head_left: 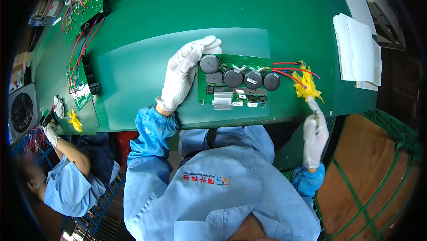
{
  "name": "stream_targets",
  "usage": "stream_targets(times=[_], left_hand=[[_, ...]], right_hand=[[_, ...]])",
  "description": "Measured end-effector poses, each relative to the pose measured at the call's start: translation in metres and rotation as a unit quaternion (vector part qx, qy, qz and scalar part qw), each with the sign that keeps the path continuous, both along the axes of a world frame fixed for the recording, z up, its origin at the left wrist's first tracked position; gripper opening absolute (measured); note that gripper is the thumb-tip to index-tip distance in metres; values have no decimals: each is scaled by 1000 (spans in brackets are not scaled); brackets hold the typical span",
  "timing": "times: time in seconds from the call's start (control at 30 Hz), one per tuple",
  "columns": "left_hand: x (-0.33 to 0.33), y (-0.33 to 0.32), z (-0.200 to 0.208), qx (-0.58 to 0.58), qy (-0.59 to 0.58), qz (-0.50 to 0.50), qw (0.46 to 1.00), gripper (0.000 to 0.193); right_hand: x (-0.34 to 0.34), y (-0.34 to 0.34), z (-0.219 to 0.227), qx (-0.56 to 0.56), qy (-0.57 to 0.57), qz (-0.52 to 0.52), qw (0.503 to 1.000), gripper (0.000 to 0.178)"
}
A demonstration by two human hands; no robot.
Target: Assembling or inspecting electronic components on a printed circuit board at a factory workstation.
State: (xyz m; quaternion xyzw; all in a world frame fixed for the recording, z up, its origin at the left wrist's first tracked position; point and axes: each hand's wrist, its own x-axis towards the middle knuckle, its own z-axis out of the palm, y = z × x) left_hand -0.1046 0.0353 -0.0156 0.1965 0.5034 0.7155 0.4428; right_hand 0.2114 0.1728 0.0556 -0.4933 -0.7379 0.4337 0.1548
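Observation:
A green circuit board (202, 76) lies on the table before me, with several round black capacitors (233, 78) and a finned silver heatsink (223, 100). My left hand (182, 72), white-gloved, rests along the board's left edge, its fingers stretched past the upper left corner. Red wires (284, 68) run from the board's right side toward a crumpled yellow bundle (307, 85). At the table's front edge is my right hand (315, 134), also gloved, with a finger reaching to the bundle's lower end. Its other fingers are curled round a small dark thing I cannot make out.
More wired boards (89, 12) lie at the far left. White papers (358, 52) are stacked on the right. A co-worker's gloved hand (51, 135) is at the left, near another yellow bundle (74, 121) and a fan (22, 112). A translucent sheet (133, 81) underlies the board.

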Motion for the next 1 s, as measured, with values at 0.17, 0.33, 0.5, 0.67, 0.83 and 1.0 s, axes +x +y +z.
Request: stream_targets(times=[0.17, 0.33, 0.5, 0.67, 0.83, 1.0], left_hand=[[-8, 2, -2, 15, -133, -74, 988, 48], [-11, 0, -13, -12, -177, -76, 981, 47], [-6, -1, -9, 4, -182, -75, 980, 43], [-1, -4, -15, 62, -178, -57, 980, 39], [4, 2, 1, 3, -198, -14, 980, 41], [4, 1, -16, 34, -273, 49, 960, 33]], right_hand=[[-35, -22, -27, 134, 58, 107, 983, 29], [-78, -32, -26, 317, -41, 298, 899, 65], [-83, -35, -36, 328, -62, 334, 881, 75], [-82, -33, -43, 315, -35, 333, 888, 74], [-78, -38, -36, 286, 21, 239, 928, 61], [-68, -57, -29, 97, 70, 135, 984, 37]])
